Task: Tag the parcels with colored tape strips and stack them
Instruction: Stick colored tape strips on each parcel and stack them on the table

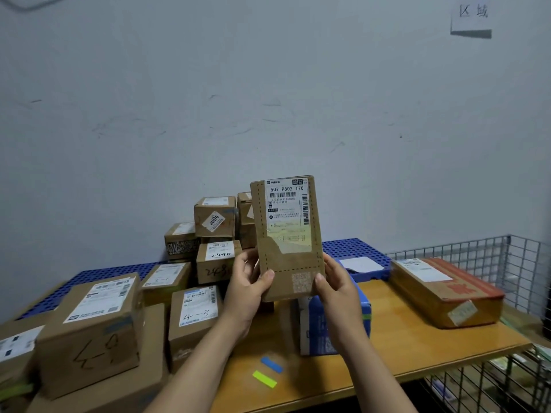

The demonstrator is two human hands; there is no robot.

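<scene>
A: Which step?
B: Tagging, I'd say, strip not yet on. The flat brown parcel [287,234] is upright in the air just above the blue box [313,329], label facing the camera. No coloured strip shows on that face.

A: Hands?
B: The left hand [244,289] grips the parcel's lower left edge, thumb on the front, fingers curled behind. The right hand [338,289] does the same on the lower right edge. Both are clamped on it.

A: Tape?
B: The blue strip [271,364] and the yellow-green strip [264,379] lie flat on the desk [417,338], in front of the blue box toward its left. They sit close together and look apart.

A: Anything else?
B: The box pile [89,323] is left of the blue box and the red-topped parcel [447,290] is well to its right.

A: Next move?
B: My guess is one hand lets go, lifts a strip by its end and presses it flat on the parcel while the other hand steadies it. Which colour, I can't tell. Stacking comes after that.
</scene>
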